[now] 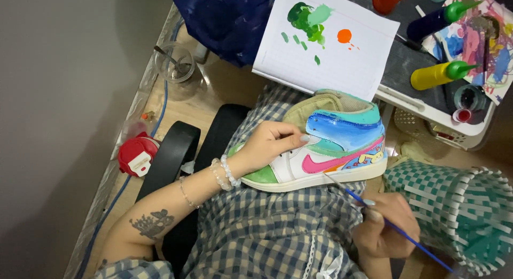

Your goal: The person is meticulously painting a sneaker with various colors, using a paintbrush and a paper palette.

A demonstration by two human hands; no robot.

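Observation:
A high-top sneaker (342, 142) painted in blue, teal, pink, green and yellow lies on its side across my lap. My left hand (270, 145) grips its front part over the laces, beaded bracelets on the wrist. My right hand (385, 225) holds a thin blue paintbrush (406, 237); the bristle tip touches the sole edge just below the pink stripe. A white sheet (342, 49) with green and orange paint dabs lies just beyond the shoe.
Yellow (435, 75) and dark blue (430, 22) squeeze bottles with green caps stand on a tray (422, 105) at the upper right beside a paint-smeared palette (481, 38). A green woven basket (459, 209) sits at right. A clear cup (173, 62) and red tape dispenser (136, 155) lie left.

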